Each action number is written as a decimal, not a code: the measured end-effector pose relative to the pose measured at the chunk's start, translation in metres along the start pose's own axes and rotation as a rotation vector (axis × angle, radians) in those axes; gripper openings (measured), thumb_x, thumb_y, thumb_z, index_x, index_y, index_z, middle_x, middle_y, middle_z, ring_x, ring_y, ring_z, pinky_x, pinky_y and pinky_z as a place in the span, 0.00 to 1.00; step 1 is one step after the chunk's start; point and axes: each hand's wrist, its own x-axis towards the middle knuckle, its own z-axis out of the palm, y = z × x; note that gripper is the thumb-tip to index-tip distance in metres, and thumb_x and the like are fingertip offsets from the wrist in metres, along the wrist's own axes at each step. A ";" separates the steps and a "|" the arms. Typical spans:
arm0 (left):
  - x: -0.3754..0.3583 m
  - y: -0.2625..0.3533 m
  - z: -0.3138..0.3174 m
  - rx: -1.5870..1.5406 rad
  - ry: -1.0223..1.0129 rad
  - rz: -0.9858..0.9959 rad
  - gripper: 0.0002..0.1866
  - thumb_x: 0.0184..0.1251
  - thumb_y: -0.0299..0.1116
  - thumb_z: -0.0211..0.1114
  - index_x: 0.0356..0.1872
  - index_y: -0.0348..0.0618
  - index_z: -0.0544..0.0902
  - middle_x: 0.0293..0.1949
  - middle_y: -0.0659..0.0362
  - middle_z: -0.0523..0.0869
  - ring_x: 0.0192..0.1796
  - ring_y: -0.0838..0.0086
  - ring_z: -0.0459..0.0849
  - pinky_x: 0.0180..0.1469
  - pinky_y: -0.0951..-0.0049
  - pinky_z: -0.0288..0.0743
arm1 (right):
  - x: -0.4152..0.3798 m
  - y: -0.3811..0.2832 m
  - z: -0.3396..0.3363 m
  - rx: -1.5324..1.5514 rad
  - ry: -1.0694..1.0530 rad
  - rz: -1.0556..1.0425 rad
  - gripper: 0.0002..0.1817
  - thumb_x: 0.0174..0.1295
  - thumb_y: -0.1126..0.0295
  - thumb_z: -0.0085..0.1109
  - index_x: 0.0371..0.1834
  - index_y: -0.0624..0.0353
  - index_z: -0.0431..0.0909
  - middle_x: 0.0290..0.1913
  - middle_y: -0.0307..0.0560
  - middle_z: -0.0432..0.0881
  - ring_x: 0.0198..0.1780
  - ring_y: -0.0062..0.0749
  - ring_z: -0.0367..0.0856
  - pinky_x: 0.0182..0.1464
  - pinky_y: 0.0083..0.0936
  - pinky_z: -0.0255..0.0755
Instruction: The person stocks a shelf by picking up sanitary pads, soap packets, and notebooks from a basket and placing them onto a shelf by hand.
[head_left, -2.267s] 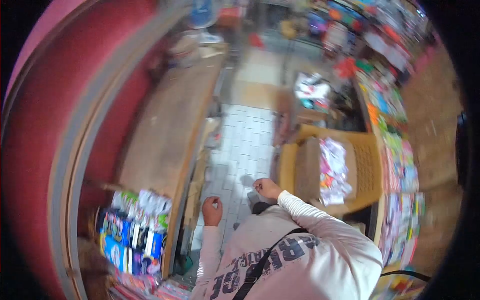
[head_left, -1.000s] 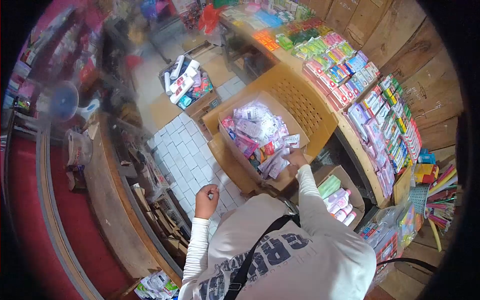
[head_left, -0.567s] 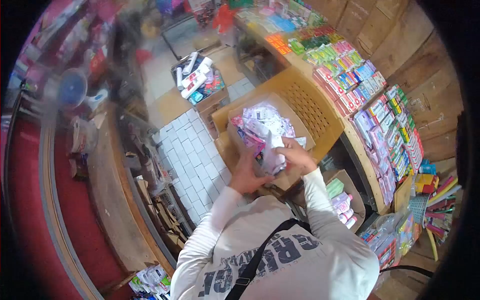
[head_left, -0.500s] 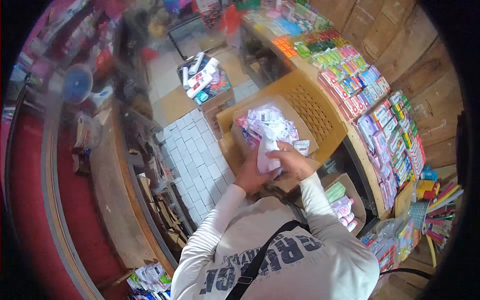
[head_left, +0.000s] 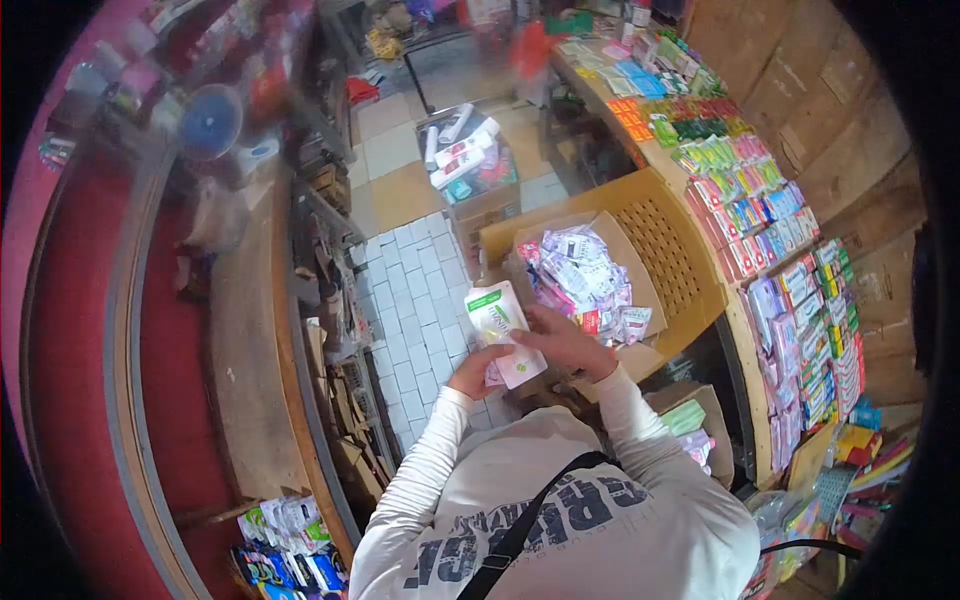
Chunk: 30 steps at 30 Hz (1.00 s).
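Observation:
A pale pink and white pouch (head_left: 493,318) with a green label faces up between my hands. My left hand (head_left: 476,374) is closed on its lower left edge, the thumb lying across its front. At its right edge, my right hand (head_left: 572,345) also grips the pouch, with the fingertips over the printed side. Just beyond my right hand is an open cardboard box (head_left: 648,290) holding a heap of small purple and white sachets (head_left: 582,268).
The box rests on a tan perforated plastic chair (head_left: 690,262). Farther ahead, another carton (head_left: 487,207) holds white bottles. Rows of packaged goods (head_left: 765,215) cover the sloped shelf on my right. At left runs a wooden counter (head_left: 238,330); white tiles (head_left: 418,290) cover the floor.
The pouch has turned in my hands, so its green-labelled printed face now shows. Both hands have shifted slightly away from over the box, and the view has swung left.

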 end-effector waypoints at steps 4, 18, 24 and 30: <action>-0.020 0.005 -0.016 -0.040 0.112 0.039 0.28 0.61 0.29 0.67 0.64 0.39 0.73 0.54 0.54 0.84 0.54 0.64 0.86 0.57 0.64 0.80 | 0.014 -0.013 0.036 -0.122 0.078 -0.110 0.33 0.61 0.59 0.70 0.64 0.67 0.71 0.57 0.56 0.80 0.59 0.37 0.79 0.62 0.31 0.72; -0.205 -0.023 -0.090 -0.120 0.342 0.266 0.31 0.58 0.27 0.70 0.65 0.38 0.73 0.54 0.54 0.84 0.55 0.67 0.85 0.59 0.67 0.78 | 0.062 -0.060 0.159 -0.316 -0.561 -0.255 0.22 0.61 0.63 0.70 0.52 0.68 0.79 0.39 0.45 0.84 0.39 0.21 0.79 0.39 0.24 0.74; -0.295 -0.087 -0.141 -0.284 0.512 0.589 0.30 0.60 0.32 0.70 0.64 0.37 0.75 0.55 0.54 0.84 0.56 0.65 0.84 0.59 0.64 0.78 | 0.052 -0.123 0.288 -0.589 -1.049 -0.364 0.16 0.62 0.64 0.67 0.40 0.69 0.83 0.26 0.52 0.83 0.29 0.23 0.77 0.34 0.29 0.72; -0.363 -0.148 -0.184 -0.378 0.687 0.950 0.27 0.70 0.42 0.63 0.64 0.36 0.73 0.56 0.49 0.83 0.55 0.59 0.85 0.57 0.60 0.79 | 0.062 -0.129 0.422 -0.549 -1.177 -0.634 0.13 0.63 0.66 0.64 0.42 0.67 0.84 0.34 0.60 0.87 0.33 0.39 0.85 0.41 0.34 0.76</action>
